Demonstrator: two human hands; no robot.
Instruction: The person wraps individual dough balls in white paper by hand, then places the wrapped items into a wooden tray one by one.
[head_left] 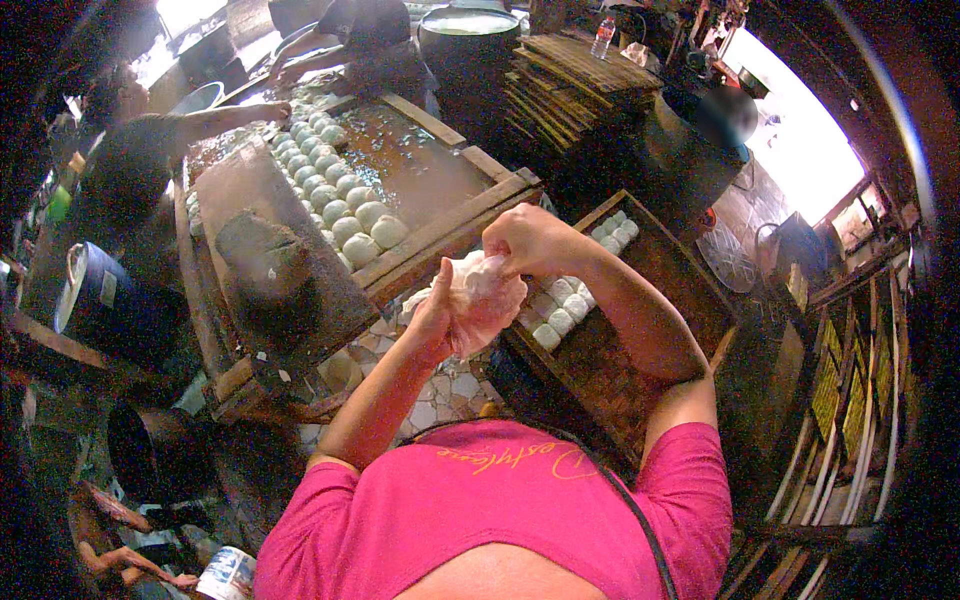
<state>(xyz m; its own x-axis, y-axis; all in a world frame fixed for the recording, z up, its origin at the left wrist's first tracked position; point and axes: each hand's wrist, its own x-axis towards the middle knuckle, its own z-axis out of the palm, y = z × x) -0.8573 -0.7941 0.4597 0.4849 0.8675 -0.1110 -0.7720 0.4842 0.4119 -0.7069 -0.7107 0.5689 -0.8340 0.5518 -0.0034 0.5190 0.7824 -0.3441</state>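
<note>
In front of my chest I hold a crumpled, thin white cloth (482, 300) gathered into a bundle; whether something is wrapped inside is hidden. My left hand (436, 312) is closed around the bundle's left side, thumb pointing up. At the upper right of it, my right hand (528, 240) pinches the cloth's edge with curled fingers. Beyond my hands, several rows of round whitish bundles (350, 215) lie on a wet wooden table (420, 180). Under my right forearm, small white blocks (562, 315) sit in rows in a wooden tray (640, 335).
A dark lump (262, 250) rests on a board at the table's left. Two other people work at the far left; another person stands at the right. Slatted bamboo racks (575, 75) are stacked beside a large drum (468, 50). A blue bucket (95, 295) stands at left.
</note>
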